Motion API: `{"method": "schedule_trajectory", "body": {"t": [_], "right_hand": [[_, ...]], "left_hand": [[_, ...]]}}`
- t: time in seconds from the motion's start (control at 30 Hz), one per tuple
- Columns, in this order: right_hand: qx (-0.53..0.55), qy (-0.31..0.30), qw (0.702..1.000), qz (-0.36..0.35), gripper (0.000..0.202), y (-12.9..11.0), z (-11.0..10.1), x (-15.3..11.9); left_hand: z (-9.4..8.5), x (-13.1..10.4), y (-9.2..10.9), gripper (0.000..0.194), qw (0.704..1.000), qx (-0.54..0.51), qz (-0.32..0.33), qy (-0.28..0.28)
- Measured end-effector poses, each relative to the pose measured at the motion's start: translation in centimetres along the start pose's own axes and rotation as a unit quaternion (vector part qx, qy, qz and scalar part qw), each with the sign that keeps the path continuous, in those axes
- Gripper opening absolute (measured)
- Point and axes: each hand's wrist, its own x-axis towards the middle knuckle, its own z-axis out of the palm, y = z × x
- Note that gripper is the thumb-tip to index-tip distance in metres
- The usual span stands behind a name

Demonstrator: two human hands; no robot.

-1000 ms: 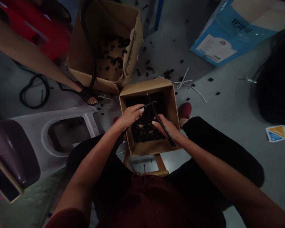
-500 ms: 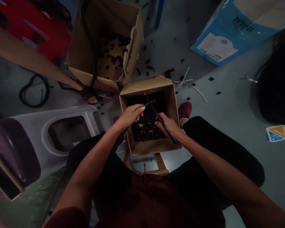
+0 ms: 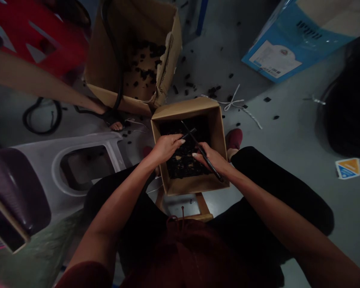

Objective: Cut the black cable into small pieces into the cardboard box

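Note:
Over the box, my left hand (image 3: 168, 147) is closed around a thin black ribbed tube (image 3: 189, 133), whose short end sticks out past the fingertips. My right hand (image 3: 212, 157) grips a long, narrow, dark knife-like tool (image 3: 208, 162). Its thin tip points up and left and crosses close to the tube's end; whether they touch, I cannot tell. Below both hands stands an open cardboard box (image 3: 195, 187) between my knees, its bottom covered with small black pieces (image 3: 183, 167). The rest of the tube is hidden by my left hand and forearm.
A larger torn cardboard box (image 3: 168, 60) with black bits stands beyond. Black bits and white string (image 3: 232, 103) lie on the floor. Another person's foot (image 3: 116, 125) is at left, near a grey plastic stool (image 3: 55, 160). A blue carton (image 3: 288, 48) stands at upper right.
My left hand has turned slightly and shifted a little right and down, with less of the tube showing. The tool has moved slightly down and left. The other person's leg has shifted slightly.

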Motion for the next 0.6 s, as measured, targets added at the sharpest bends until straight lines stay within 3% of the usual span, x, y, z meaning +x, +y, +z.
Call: {"method": "schedule_trajectory", "body": {"t": [0.23, 0.43, 0.6], "right_hand": [[-0.051, -0.011, 0.999, 0.013, 0.030, -0.27, -0.48, 0.11], [-0.058, -0.002, 0.998, 0.022, 0.021, -0.54, -0.76, 0.03], [-0.075, -0.019, 0.997, -0.019, 0.020, -0.54, -0.38, -0.15]], "left_hand": [[0.04, -0.07, 0.17, 0.031, 1.000, 0.001, -0.024, 0.002], [0.00, 0.00, 0.57, 0.036, 0.990, -0.114, -0.078, -0.015], [0.15, 0.04, 0.83, 0.037, 0.962, -0.238, -0.121, -0.062]]}}
